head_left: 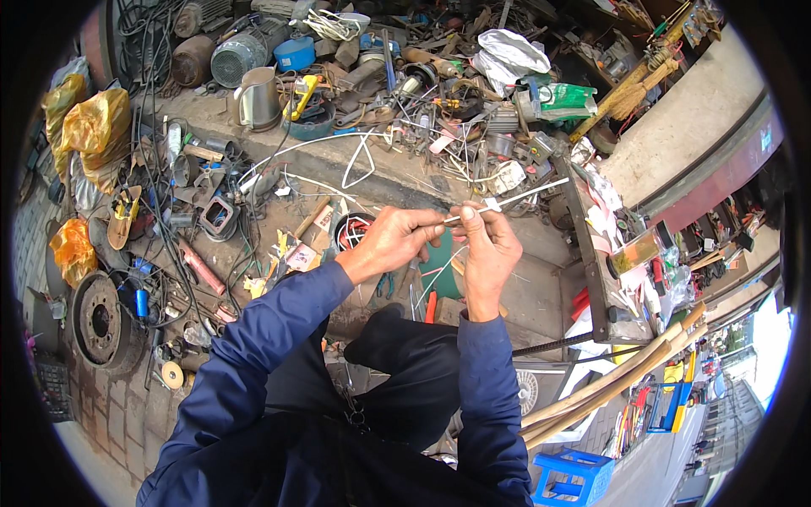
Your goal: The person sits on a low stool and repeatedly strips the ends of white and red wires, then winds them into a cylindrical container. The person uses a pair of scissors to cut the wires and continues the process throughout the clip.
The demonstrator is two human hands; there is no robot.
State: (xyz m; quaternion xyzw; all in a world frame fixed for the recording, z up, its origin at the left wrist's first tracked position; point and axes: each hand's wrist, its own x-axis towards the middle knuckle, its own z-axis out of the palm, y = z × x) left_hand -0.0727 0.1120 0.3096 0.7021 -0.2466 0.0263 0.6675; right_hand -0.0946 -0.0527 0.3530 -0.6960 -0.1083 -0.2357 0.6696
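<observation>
Both my hands meet at chest height above the cluttered ground. My left hand is closed, thumb and fingers pinched at one end of a thin piece. My right hand is closed too, pinching a thin white rod that sticks out up to the right past its fingertips. Between the two hands a short, narrow stretch shows; whether it is the same rod cannot be told. Below my hands lie a dark round container with red and white bits, a green panel and dark-handled pliers.
Scrap, tools and wire cover the ground ahead. A metal kettle, a blue tub and electric motors stand at the back. A wheel rim lies at left. Long wooden poles and a blue plastic stool are at right.
</observation>
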